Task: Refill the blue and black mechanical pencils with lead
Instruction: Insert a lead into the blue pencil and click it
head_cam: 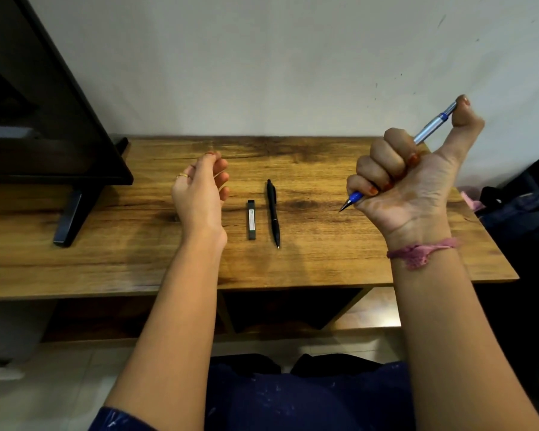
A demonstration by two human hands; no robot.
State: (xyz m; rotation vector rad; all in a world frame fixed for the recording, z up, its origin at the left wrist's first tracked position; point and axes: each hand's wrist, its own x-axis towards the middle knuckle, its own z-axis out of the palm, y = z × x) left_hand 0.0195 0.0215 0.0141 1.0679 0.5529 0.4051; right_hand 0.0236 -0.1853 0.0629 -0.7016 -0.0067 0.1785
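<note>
You won't find any text here that can be read. The small dark lead case (251,219) lying on the wooden table (106,244) carries a pale label strip along its length, but its print is too small and blurred for you to make out. The black pencil (273,213) just beside it shows no legible marking.

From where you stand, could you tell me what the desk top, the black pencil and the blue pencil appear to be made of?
The desk top looks like wood or wood-grain laminate, judging by the streaky brown grain and thin edge. The black pencil seems to be matte plastic, dark with little shine. The blue pencil, held in the right hand, has a silvery, possibly metal barrel and blue plastic trim.
</note>
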